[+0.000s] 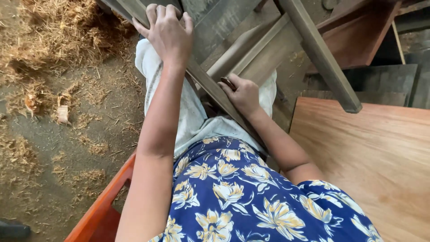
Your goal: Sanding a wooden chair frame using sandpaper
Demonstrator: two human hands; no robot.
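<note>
Grey weathered wooden frame rail (pixel 210 85) runs diagonally from top left down across the lap, between both hands. More grey frame members sit behind it: a flat stepped panel piece (pixel 255 54) and a thick square grey wooden leg (pixel 320 54) slanting from top centre toward the right, ending over the plywood. Leg and panel crowd the space right of the rail.

Surroundings: dirt floor (pixel 53 143) on the left littered with tan wood shavings (pixel 49 36), thick pile at top left. Large reddish-brown plywood sheet (pixel 371 152) lies flat on the right. Dark red-brown wooden box part (pixel 358 31) at top right. Orange plastic seat edge (pixel 101 206) shows at lower left, under the person. Blue floral shirt (pixel 242 197) fills the bottom centre, pale trousers (pixel 188 112) over the knees beneath the rail.

Left hand (pixel 168 33): arm stretched forward, fingers (pixel 159 11) curled over the top of the rail near its upper end, closed around it, gripping the wood.

Right hand (pixel 242 94): lower on the same rail, just at the lap, pressed against the rail's right face. Fingers are bent and closed on a small dark flat object (pixel 228 83) held against the wood; too small to tell what it is.

Rail rests across the trousers, touching the thigh area, both hands on it, well apart from each other.
</note>
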